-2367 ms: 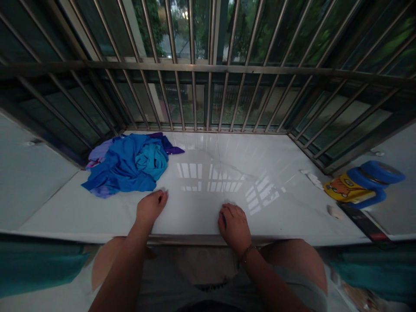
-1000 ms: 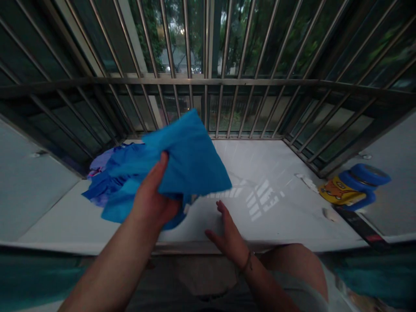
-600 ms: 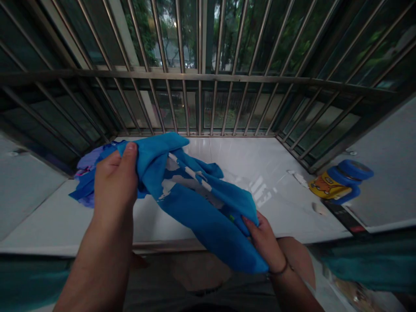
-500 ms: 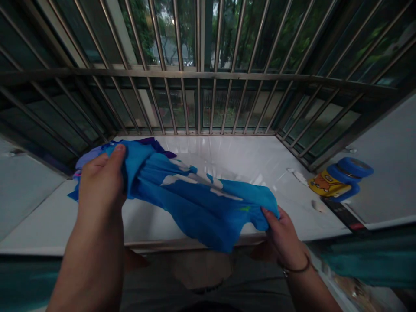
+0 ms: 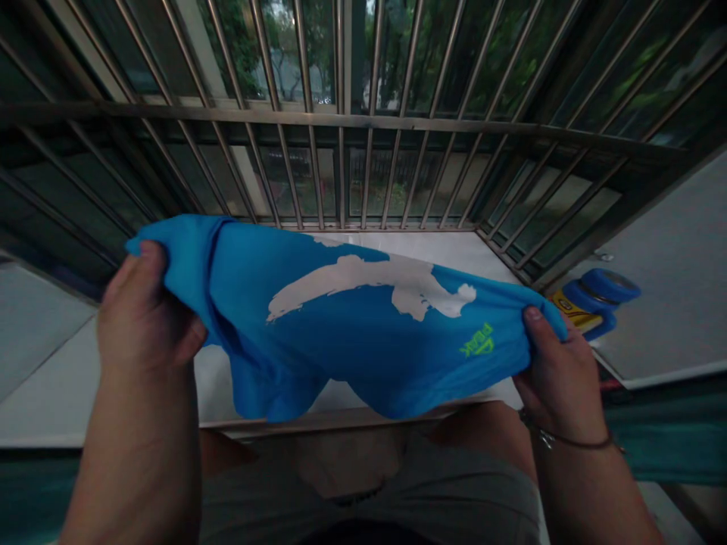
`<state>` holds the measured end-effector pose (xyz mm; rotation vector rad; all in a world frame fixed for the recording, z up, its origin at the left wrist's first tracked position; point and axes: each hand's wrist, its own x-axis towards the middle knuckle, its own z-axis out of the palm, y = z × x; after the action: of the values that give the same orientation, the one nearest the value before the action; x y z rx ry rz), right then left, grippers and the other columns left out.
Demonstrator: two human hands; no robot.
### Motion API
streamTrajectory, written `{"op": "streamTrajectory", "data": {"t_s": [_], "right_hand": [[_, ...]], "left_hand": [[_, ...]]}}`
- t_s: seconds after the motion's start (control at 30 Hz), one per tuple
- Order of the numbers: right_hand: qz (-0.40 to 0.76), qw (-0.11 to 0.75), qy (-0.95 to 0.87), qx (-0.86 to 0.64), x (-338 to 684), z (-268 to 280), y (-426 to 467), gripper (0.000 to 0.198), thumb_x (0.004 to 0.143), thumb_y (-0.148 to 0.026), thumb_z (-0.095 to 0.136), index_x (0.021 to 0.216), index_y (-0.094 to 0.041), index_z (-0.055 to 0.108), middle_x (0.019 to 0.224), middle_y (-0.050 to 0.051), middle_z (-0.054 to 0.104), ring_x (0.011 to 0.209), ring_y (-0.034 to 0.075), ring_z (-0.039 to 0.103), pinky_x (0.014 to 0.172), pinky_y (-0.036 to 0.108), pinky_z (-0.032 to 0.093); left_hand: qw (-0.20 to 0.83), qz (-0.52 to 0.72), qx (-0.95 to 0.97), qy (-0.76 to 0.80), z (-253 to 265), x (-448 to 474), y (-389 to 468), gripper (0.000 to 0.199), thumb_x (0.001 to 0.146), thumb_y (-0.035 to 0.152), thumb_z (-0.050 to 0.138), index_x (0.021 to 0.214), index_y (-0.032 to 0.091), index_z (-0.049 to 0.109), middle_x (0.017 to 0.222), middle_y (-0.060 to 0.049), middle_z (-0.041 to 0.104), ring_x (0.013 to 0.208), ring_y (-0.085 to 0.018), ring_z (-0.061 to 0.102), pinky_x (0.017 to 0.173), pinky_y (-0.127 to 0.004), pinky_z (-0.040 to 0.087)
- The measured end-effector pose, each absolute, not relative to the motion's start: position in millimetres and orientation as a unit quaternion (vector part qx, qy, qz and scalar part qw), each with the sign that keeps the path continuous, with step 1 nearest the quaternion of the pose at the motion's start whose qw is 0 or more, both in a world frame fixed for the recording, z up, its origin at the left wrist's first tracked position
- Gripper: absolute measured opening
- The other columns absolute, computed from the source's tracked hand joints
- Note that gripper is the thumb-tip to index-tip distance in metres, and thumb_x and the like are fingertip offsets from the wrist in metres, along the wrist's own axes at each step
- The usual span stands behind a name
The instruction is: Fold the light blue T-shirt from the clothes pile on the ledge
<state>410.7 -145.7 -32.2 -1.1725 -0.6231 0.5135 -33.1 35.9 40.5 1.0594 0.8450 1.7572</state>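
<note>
a bright blue cloth garment with a white brushstroke-like print and lime-green lettering [image 5: 341, 333] hangs stretched between the person's two bare hands, above a glossy white ledge [image 5: 51, 393]. the left hand [image 5: 145, 318] grasps one end, thumb on top and fingers curled beneath; beside it the fabric doubles over in a thick fold. the right hand [image 5: 560, 371] pinches the other end near the lettering, its thumb pressed on the cloth. a thin dark bracelet with a small metallic charm [image 5: 573, 443] circles the right wrist. just beyond that hand, partly hidden by it, stands a blue-and-yellow container [image 5: 610, 286]. upright silvery metal bars [image 5: 341, 170] rise behind the ledge. the garment's lower edge droops loosely, uneven, toward the person's grey shorts [image 5: 369, 499].
</note>
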Motion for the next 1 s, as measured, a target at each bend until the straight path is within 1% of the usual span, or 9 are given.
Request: {"op": "streamTrajectory", "data": {"t_s": [0.1, 0.17, 0.23, 0.33, 0.43, 0.57, 0.7, 0.87, 1.0], "right_hand": [[0.176, 0.739, -0.291, -0.581, 430.1, -56.2, -102.7, 0.065, 0.079, -0.057, 0.095, 0.125, -0.022, 0.065, 0.105, 0.003, 0.078, 0.083, 0.021, 0.075, 0.085, 0.045, 0.07], [0.125, 0.666, -0.321, -0.661, 439.6, -79.6, -86.1, 0.077, 0.077, -0.06, 0.092, 0.135, -0.022, 0.06, 0.123, 0.01, 0.075, 0.081, 0.021, 0.074, 0.079, 0.045, 0.07], [0.077, 0.555, -0.398, -0.726, 439.0, -103.9, -83.9, 0.072, 0.084, -0.061, 0.085, 0.139, -0.02, 0.06, 0.14, 0.019, 0.069, 0.087, 0.024, 0.076, 0.083, 0.049, 0.07], [0.04, 0.401, -0.573, -0.714, 415.1, -138.0, -100.3, 0.047, 0.101, -0.054, 0.067, 0.132, -0.019, 0.069, 0.14, 0.021, 0.07, 0.117, 0.034, 0.075, 0.107, 0.059, 0.063], [0.057, 0.305, -0.705, -0.637, 374.7, -168.4, -122.1, 0.044, 0.106, -0.044, 0.064, 0.143, -0.021, 0.069, 0.148, 0.019, 0.07, 0.143, 0.035, 0.064, 0.123, 0.06, 0.053], [0.063, 0.197, -0.759, -0.618, 329.8, -198.4, -138.7, 0.06, 0.103, -0.032, 0.07, 0.16, -0.018, 0.059, 0.162, 0.019, 0.062, 0.151, 0.038, 0.058, 0.126, 0.064, 0.048], [0.031, 0.159, -0.751, -0.64, 307.9, -206.9, -144.1, 0.057, 0.103, -0.031, 0.074, 0.158, -0.018, 0.062, 0.153, 0.018, 0.068, 0.139, 0.038, 0.064, 0.124, 0.064, 0.047], [0.017, 0.121, -0.763, -0.635, 290.4, -197.1, -152.3, 0.019, 0.102, -0.022, 0.076, 0.12, -0.027, 0.079, 0.109, 0.008, 0.078, 0.109, 0.031, 0.07, 0.101, 0.049, 0.059], [0.062, 0.185, -0.776, -0.599, 280.5, -185.5, -162.3, 0.018, 0.099, -0.011, 0.072, 0.11, -0.024, 0.074, 0.117, 0.007, 0.078, 0.12, 0.029, 0.069, 0.123, 0.056, 0.047]], "left_hand": [[0.467, 0.631, 0.431, 0.445, 2.0, -21.4, 78.0, 0.052, 0.097, 0.036, 0.083, 0.142, 0.02, 0.062, 0.115, -0.006, 0.08, 0.092, -0.017, 0.079, 0.09, -0.035, 0.07], [0.471, 0.51, 0.475, 0.541, -30.6, -15.3, 95.3, 0.074, 0.097, 0.032, 0.081, 0.162, 0.025, 0.047, 0.138, -0.014, 0.075, 0.101, -0.02, 0.08, 0.093, -0.038, 0.069], [0.413, 0.426, 0.536, 0.601, -64.0, -11.2, 97.1, 0.089, 0.095, 0.033, 0.081, 0.171, 0.024, 0.036, 0.158, -0.021, 0.064, 0.118, -0.026, 0.078, 0.104, -0.045, 0.065], [0.347, 0.318, 0.666, 0.578, -108.6, -4.0, 70.5, 0.072, 0.1, 0.044, 0.071, 0.163, 0.018, 0.05, 0.16, -0.02, 0.063, 0.135, -0.034, 0.072, 0.119, -0.053, 0.056], [0.328, 0.198, 0.787, 0.484, -141.9, 10.7, 23.3, 0.055, 0.105, 0.056, 0.061, 0.148, 0.023, 0.067, 0.154, -0.014, 0.071, 0.145, -0.034, 0.065, 0.126, -0.053, 0.05], [0.252, 0.051, 0.858, 0.445, -169.8, 38.9, -38.4, 0.079, 0.091, 0.054, 0.083, 0.161, 0.024, 0.061, 0.177, -0.015, 0.047, 0.168, -0.041, 0.038, 0.138, -0.062, 0.033], [0.172, -0.022, 0.876, 0.451, -180.1, 61.8, -79.8, 0.099, 0.079, 0.04, 0.096, 0.166, 0.021, 0.054, 0.185, -0.019, 0.027, 0.173, -0.046, 0.022, 0.138, -0.076, 0.015], [0.172, -0.03, 0.878, 0.446, -170.9, 65.3, -98.6, 0.047, 0.091, 0.007, 0.07, 0.135, 0.024, 0.074, 0.171, -0.014, 0.056, 0.16, -0.033, 0.051, 0.139, -0.066, 0.026], [0.236, -0.008, 0.865, 0.444, -146.4, 50.7, -94.6, 0.046, 0.09, 0.004, 0.064, 0.129, 0.027, 0.076, 0.151, -0.008, 0.073, 0.147, -0.027, 0.064, 0.14, -0.061, 0.028]]}}
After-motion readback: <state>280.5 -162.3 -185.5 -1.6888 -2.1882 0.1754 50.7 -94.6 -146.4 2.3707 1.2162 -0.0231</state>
